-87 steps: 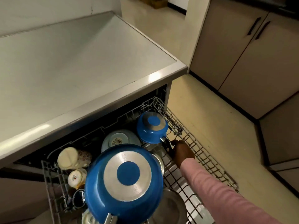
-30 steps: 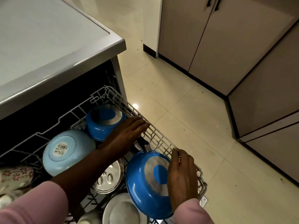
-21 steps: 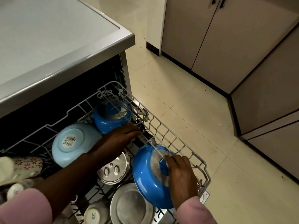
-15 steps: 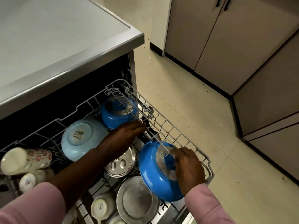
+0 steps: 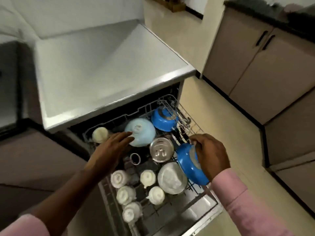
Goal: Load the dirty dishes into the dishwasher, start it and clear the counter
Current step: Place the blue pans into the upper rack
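Closest to the person, at about 6 o'clock, five white cups (image 5: 130, 195) sit upside down in the pulled-out dishwasher rack (image 5: 192, 195), most likely so that water can run off them. Just past them, at 5 o'clock, a round steel plate (image 5: 172, 178) leans on the wires.

The right hand (image 5: 210, 155), in a pink sleeve, has its fingers curled over the back of a big blue pan (image 5: 190, 165) at 4 o'clock. The pan stands on its edge by the right side of the rack, bottom facing the hand. I think the hand is steadying it so it stays between the wires and does not tip onto the plate.

The left hand (image 5: 110, 147) is at 9 o'clock. Its fingers are straight and a little spread, holding nothing, with the tips right by a pale blue bowl (image 5: 140, 132) that lies upside down (I cannot tell if they touch it). It may be about to nudge the bowl.

In the middle sits a small steel lid (image 5: 161, 151). At 1 o'clock, near the back, a little blue pot (image 5: 164, 120) is turned over too. At 10 o'clock a cream cup (image 5: 100, 134) lies on its side.

Farthest off, at 12 o'clock, is the grey counter (image 5: 105, 65). No dishes show on the part we can see, so the loading looks almost done, but the dishwasher has yet to be shut and started.
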Available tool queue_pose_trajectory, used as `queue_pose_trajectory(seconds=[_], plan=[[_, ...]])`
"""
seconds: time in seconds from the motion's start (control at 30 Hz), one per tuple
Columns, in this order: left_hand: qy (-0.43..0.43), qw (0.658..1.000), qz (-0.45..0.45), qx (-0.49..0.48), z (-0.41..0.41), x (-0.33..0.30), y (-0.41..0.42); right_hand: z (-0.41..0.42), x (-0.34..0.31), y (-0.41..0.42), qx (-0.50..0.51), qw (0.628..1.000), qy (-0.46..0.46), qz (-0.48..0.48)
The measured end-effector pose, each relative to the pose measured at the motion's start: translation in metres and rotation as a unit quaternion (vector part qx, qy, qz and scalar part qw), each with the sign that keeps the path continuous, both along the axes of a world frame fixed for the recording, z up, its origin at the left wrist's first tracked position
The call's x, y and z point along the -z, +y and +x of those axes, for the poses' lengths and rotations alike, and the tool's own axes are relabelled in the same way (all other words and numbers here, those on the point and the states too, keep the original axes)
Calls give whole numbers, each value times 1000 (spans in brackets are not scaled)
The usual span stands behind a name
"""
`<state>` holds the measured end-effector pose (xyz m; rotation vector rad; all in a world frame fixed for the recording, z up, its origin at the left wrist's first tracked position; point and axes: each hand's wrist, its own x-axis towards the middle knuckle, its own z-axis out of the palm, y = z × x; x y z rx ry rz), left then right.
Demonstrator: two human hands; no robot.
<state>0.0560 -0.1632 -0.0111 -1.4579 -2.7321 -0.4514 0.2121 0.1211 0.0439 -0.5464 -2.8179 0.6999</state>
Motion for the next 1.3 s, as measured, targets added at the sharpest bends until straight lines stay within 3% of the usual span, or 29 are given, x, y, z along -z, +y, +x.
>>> queue_pose_trajectory(seconds=[0.2,0.37,0.63,0.97,1.1,1.3], plan=[[58,995,24,-73,57,-63,-129,37,-88,-86,-12,998,58,-19],[88,990,29,-108,97,-88,-247,72,-102,-242,-143,989,-15,-43],[109,963,12,-244,151,-153,-422,79,-123,-449,-352,935,-18,30],[120,912,103,-378,190,-192,-563,8,-159,-547,-435,898,55,12],[118,902,104,-401,195,-194,-610,-26,-167,-581,-455,890,35,-10],[120,874,148,-446,142,-187,-654,-112,-161,-618,-461,885,51,-22]])
